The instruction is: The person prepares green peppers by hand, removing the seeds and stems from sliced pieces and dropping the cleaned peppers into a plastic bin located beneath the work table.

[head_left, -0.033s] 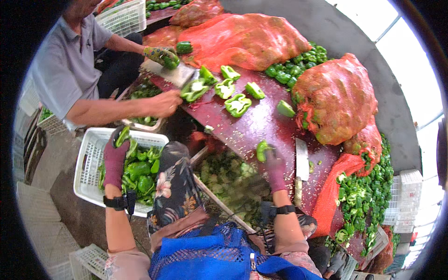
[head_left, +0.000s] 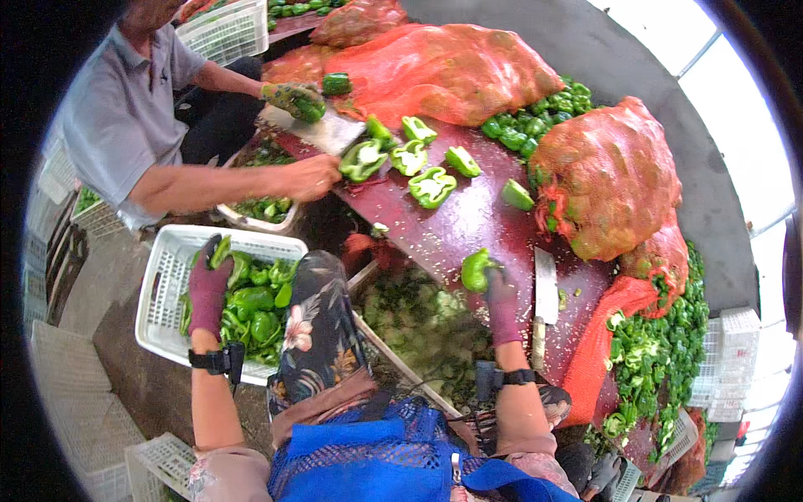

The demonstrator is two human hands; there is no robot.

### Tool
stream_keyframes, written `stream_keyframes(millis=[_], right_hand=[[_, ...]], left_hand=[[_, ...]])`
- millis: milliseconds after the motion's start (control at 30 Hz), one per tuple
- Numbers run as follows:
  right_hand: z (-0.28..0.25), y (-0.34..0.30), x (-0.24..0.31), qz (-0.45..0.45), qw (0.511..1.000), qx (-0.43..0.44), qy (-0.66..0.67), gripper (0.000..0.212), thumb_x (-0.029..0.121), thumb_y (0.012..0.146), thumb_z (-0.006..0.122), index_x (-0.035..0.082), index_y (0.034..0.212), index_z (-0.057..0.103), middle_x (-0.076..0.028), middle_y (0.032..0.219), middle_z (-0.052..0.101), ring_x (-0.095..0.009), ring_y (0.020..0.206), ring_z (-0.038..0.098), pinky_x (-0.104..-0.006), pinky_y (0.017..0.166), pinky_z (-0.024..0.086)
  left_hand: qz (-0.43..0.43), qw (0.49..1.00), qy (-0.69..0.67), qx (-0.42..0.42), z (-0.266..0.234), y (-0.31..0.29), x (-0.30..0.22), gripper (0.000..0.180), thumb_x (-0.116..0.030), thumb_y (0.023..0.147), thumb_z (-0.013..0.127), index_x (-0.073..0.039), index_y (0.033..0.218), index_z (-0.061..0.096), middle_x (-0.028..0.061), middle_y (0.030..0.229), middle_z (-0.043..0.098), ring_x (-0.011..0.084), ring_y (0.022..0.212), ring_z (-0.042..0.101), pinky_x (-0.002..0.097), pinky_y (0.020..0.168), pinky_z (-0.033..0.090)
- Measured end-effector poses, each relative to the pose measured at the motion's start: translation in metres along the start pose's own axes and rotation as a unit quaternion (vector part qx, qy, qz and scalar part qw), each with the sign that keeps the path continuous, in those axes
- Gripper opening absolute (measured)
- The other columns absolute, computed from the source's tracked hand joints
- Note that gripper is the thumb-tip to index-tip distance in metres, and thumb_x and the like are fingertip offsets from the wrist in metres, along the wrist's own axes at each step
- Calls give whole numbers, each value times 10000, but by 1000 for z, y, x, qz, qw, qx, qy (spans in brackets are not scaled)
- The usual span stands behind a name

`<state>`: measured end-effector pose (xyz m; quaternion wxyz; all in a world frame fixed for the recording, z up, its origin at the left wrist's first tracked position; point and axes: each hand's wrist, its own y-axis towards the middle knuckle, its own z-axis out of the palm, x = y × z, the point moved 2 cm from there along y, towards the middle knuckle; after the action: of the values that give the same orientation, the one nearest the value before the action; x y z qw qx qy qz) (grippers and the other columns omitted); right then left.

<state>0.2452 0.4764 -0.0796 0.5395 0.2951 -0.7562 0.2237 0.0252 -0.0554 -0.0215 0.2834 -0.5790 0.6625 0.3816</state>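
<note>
My left hand point(head_left: 209, 293), in a purple glove with dark fingertips, is closed on a green bell pepper piece point(head_left: 221, 249). It is over a white plastic basket point(head_left: 155, 289) that holds several green pepper pieces point(head_left: 253, 301). At the near edge of the dark red table point(head_left: 468, 217), my gloved right hand point(head_left: 502, 301) grips another green bell pepper point(head_left: 476, 271). A cleaver point(head_left: 544, 286) lies flat on the table just right of that hand, its handle toward me. Farther back lie several cut pepper halves point(head_left: 432, 187), their pale insides showing.
At left, a co-worker's bare right hand point(head_left: 309, 177) holds a cleaver point(head_left: 330, 134); their gloved hand point(head_left: 294, 102) holds a pepper. Red mesh sacks point(head_left: 611, 176) and loose peppers point(head_left: 661, 360) line the far and right sides. A bin of pepper scraps point(head_left: 427, 335) stands below the table edge.
My left hand has turned slightly, so less of its pepper piece shows. The pepper in my right hand has tilted more upright. The co-worker's cleaver hand has shifted slightly right.
</note>
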Motion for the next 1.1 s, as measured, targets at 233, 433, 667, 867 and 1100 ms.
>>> stream_keyframes(millis=[233, 433, 667, 867, 1100], right_hand=[[18, -67, 76, 16, 974, 127, 188, 209, 127, 865, 530, 66, 1029, 644, -25, 966, 648, -125, 802, 607, -236, 656, 503], [29, -46, 12, -183, 942, 50, -275, 361, 129, 807, 609, 144, 1168, 608, -125, 1162, 629, -372, 971, 627, -444, 853, 515], [35, -86, 31, -116, 936, 124, -308, 451, 237, 802, 628, 127, 1231, 545, -193, 1270, 538, -363, 1066, 574, -445, 903, 473], [70, -90, -35, -64, 885, 314, -337, 693, 363, 768, 675, 78, 1350, 431, -216, 1294, 520, -369, 1127, 543, -420, 947, 447], [150, -54, -80, 102, 847, 423, -306, 753, 402, 764, 652, 52, 1384, 407, -251, 1359, 455, -391, 1245, 450, -428, 1034, 370]], left_hand=[[-5, 988, 134, -72, -7, -34, -20, 545, -165, 804, 703, -44, 1299, 511, 180, 1203, 601, 294, 1113, 576, 382, 935, 452], [150, 962, -56, 221, 141, -99, -205, 541, -182, 844, 672, -39, 1328, 476, 160, 1230, 586, 258, 1110, 574, 356, 953, 442], [205, 924, -23, 323, 241, -104, -168, 551, -300, 819, 701, -35, 1271, 530, 177, 1161, 620, 297, 1090, 591, 359, 943, 451], [-108, 813, -317, 476, 210, -33, -182, 363, -161, 906, 603, -54, 1250, 562, 57, 1098, 646, 151, 887, 642, 264, 754, 518], [-188, 744, -480, 425, 184, -11, -178, 456, -265, 943, 530, -45, 1335, 452, 114, 1141, 617, 218, 949, 643, 320, 794, 534]])
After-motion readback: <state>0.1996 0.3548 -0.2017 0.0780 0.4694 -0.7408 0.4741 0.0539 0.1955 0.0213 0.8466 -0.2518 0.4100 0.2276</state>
